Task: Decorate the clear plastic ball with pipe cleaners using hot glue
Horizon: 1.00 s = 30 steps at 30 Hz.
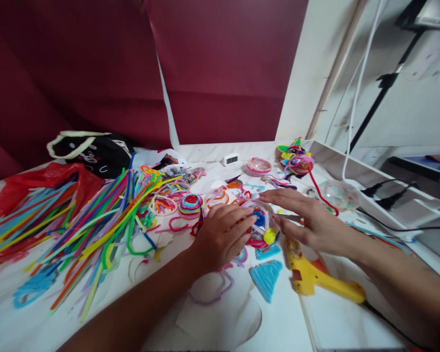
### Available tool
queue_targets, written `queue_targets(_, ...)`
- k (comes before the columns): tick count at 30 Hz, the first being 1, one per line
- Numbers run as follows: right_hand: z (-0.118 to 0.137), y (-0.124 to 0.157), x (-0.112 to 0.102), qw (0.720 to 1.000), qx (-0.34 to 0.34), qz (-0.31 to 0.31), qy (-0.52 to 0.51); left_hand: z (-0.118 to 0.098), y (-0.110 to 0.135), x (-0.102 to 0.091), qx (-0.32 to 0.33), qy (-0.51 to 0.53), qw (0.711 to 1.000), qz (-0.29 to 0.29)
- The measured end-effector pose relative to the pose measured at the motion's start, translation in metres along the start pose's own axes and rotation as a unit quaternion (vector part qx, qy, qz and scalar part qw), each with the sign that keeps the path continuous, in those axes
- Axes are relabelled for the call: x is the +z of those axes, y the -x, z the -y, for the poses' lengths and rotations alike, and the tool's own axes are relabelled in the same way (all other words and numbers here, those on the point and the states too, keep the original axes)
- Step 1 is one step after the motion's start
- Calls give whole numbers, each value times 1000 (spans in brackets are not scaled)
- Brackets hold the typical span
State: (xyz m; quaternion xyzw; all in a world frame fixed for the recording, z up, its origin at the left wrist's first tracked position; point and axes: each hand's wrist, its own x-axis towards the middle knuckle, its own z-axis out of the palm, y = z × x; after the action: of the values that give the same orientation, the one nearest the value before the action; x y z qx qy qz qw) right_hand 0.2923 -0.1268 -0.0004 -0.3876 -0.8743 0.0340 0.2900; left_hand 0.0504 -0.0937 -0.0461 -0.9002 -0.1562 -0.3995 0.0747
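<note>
Between my hands sits a clear round piece (263, 209) dressed with pipe cleaners, with a dark blue coil (258, 218) and a yellow coil (270, 236) on its front. My left hand (223, 233) curls its fingers against the left side of this piece. Over on the right side, my right hand (308, 220) has its fingers stretched out and parted from the thumb, fingertips close to the piece. A narrow grey thing (290, 217) shows in that gap; I cannot make out what it is. Just below lie flat light-blue pipe-cleaner shapes (267, 278).
A yellow glue gun (315, 278) lies under my right forearm, its cord trailing right. Loose pipe cleaners (106, 220) cover the left side, partly on a red plastic bag (51, 181). Farther back are a small clock (230, 159), a clear bowl (258, 166) and a colourful figure (297, 159).
</note>
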Motion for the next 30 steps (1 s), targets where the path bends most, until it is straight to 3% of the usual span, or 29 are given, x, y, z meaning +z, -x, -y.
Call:
queue_targets(5, -3, -11, -3, 996, 30, 65, -55, 3, 2, 0, -9, 8, 1000, 5)
queue_targets(10, 0, -13, -3, 994, 41, 88, -46, 2, 1, 0, -31, 45, 998, 5)
queue_targets(15, 1, -9, -1, 995, 24, 87, -51, -4, -4, 0, -131, 96, 986, -31)
queue_targets(19, 2, -7, 1, 995, 24, 82, -58, -10, -10, 3, -240, 148, 958, -51)
queue_targets(23, 2, -8, 3, 995, 10, 73, -62, -14, -12, 9, -350, 243, 904, -35)
queue_targets(26, 1, -8, 4, 995, 10, 74, -61, -15, -13, 13, -391, 294, 871, -40)
queue_targets(30, 0, -7, 6, 996, 10, 78, -52, -14, -14, 16, -408, 321, 853, -57)
